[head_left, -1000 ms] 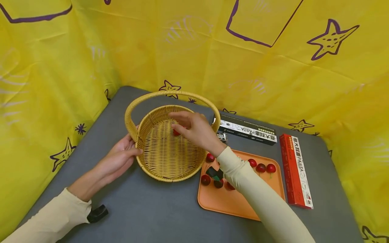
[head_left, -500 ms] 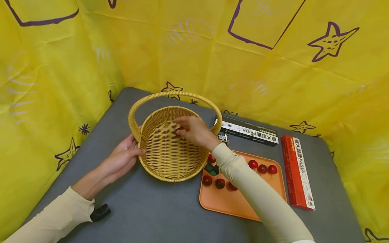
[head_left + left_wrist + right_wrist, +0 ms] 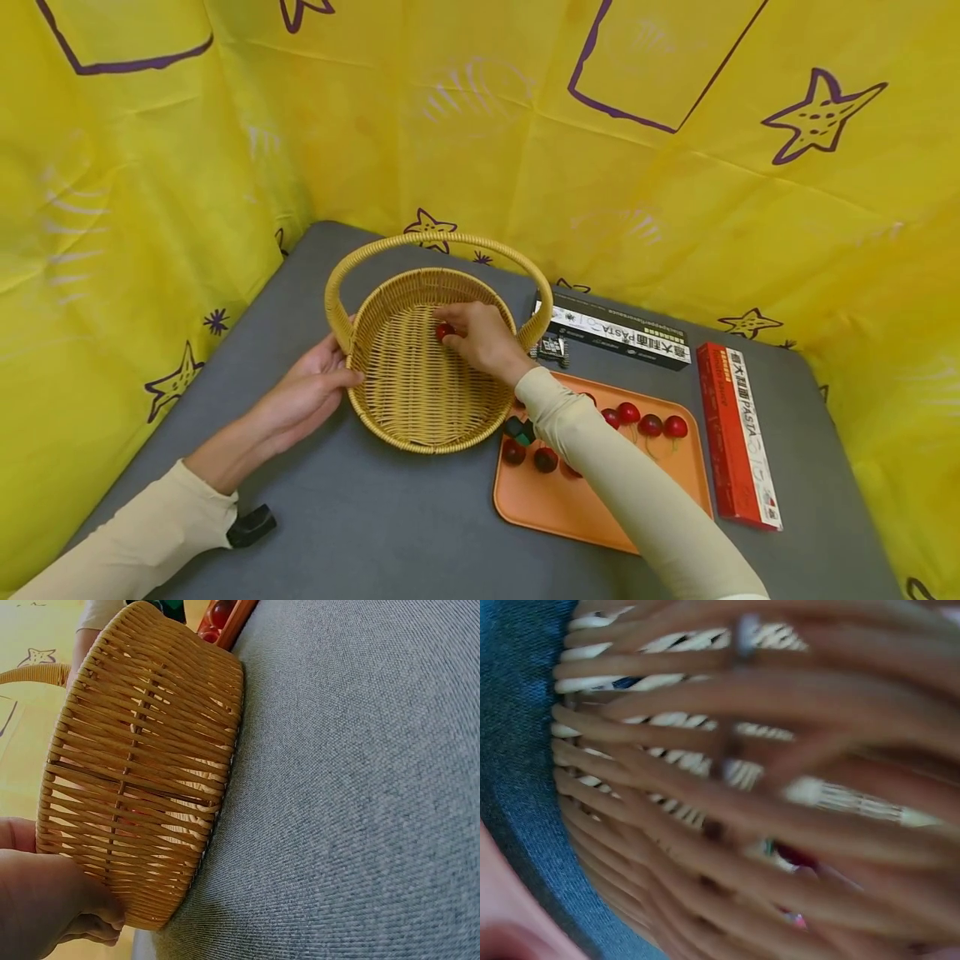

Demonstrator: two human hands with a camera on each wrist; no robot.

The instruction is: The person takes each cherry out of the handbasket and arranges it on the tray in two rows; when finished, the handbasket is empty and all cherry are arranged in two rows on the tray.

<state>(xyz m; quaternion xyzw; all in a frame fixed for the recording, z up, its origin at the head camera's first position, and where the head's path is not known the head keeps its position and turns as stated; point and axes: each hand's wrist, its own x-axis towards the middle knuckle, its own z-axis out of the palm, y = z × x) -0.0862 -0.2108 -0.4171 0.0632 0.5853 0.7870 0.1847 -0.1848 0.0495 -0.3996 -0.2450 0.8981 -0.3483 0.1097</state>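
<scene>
A round woven wicker basket (image 3: 429, 447) with a tall arched handle stands on the grey table. My left hand (image 3: 311, 385) grips its left side, thumb over the rim. In the left wrist view the same hand (image 3: 56, 900) holds the woven wall from outside. Inside the basket, my right hand (image 3: 483, 337) pinches a red cherry (image 3: 444, 332) between thumb and fingers, low over the woven bottom. Through blurred gaps in the weave, the right wrist view shows a dark red spot. Several cherries (image 3: 676, 427) lie on an orange tray (image 3: 540, 512), partly covered by my right sleeve.
A black-and-white pasta box (image 3: 615, 329) lies behind the tray, and a red pasta box (image 3: 738, 437) along its right side. A small black patterned piece (image 3: 552, 348) sits between basket and tray. On the tray lies a dark green-black object (image 3: 517, 429). Yellow cloth (image 3: 420, 150) hangs behind.
My right hand has lowered the cherry a little farther into the basket. My left hand keeps its grip. The head view has shifted slightly, and more cherries show beside the right sleeve.
</scene>
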